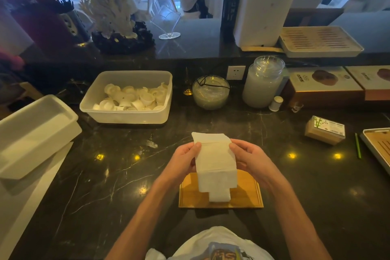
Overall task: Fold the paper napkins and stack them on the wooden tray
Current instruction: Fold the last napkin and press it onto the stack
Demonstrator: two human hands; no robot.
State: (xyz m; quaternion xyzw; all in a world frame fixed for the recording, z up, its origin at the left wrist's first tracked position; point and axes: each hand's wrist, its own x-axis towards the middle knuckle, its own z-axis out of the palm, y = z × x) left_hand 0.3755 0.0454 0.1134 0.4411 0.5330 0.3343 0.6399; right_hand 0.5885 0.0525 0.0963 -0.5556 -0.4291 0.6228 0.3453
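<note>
- While both hands meet over the dark marble counter [105,175], the left hand [185,161] pinches the left edge of a white paper napkin [213,154], its thumb on top and its fingers [193,163] curled underneath.
- The right hand [247,158] grips the napkin's right edge the same way, fingers [236,148] closed on the paper.
- The napkin hangs between the 2 hands, its upper flap bent away from the person and its lower part draping toward the tray.
- Just below the fingers lies the wooden tray [190,196], and on it sits a stack of folded napkins [219,195]; whether the held napkin touches the stack I cannot tell.
- Beyond the left fingers, well apart, a translucent plastic tub [130,116] holds small white cups [130,99].
- Beyond the right fingers stand a glass bowl [211,93] and a lidded glass jar [263,82].
- Far right of the right fingers rests a small brown box [325,131].
</note>
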